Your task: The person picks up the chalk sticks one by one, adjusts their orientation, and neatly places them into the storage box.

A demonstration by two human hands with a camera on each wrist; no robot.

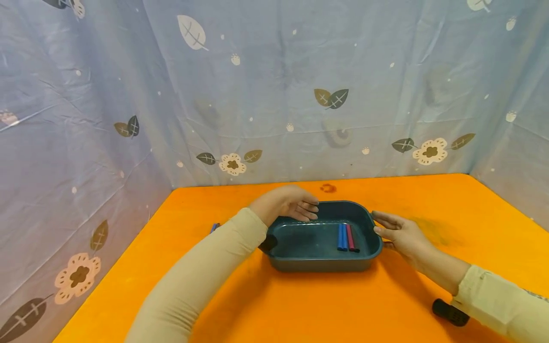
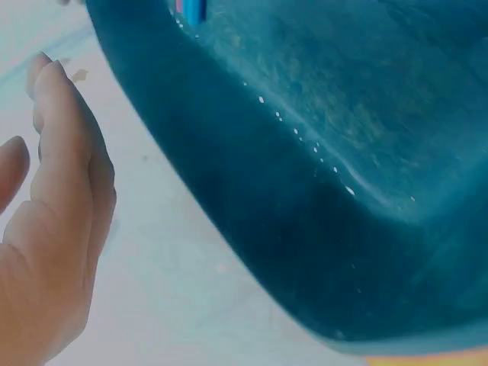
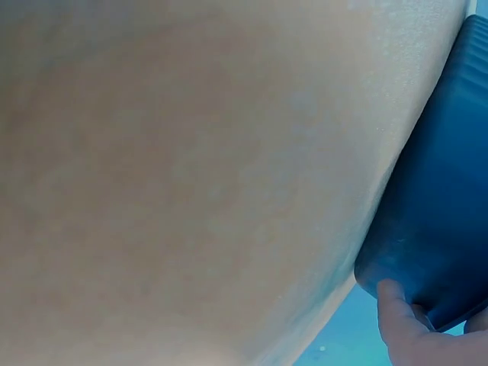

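Observation:
A dark teal plastic basin (image 1: 300,266) stands in the middle of the orange table. On its floor toward the right lie several slim sticks (image 1: 343,237), blue and red with dark ends, side by side. My left hand (image 1: 298,204) reaches across the basin's back left corner, fingers relaxed and holding nothing. In the left wrist view, a gap shows between that hand (image 2: 61,183) and the basin wall. At the basin's right end, my right hand (image 1: 403,236) grips the rim. Its fingers (image 3: 396,313) press the outside wall in the right wrist view, where the forearm hides much.
Blue sticks (image 1: 214,227) lie on the table (image 1: 317,305) left of the basin, partly behind the left sleeve. A black object (image 1: 450,312) lies by the right sleeve. A patterned curtain (image 1: 274,95) rises behind the table and along its sides.

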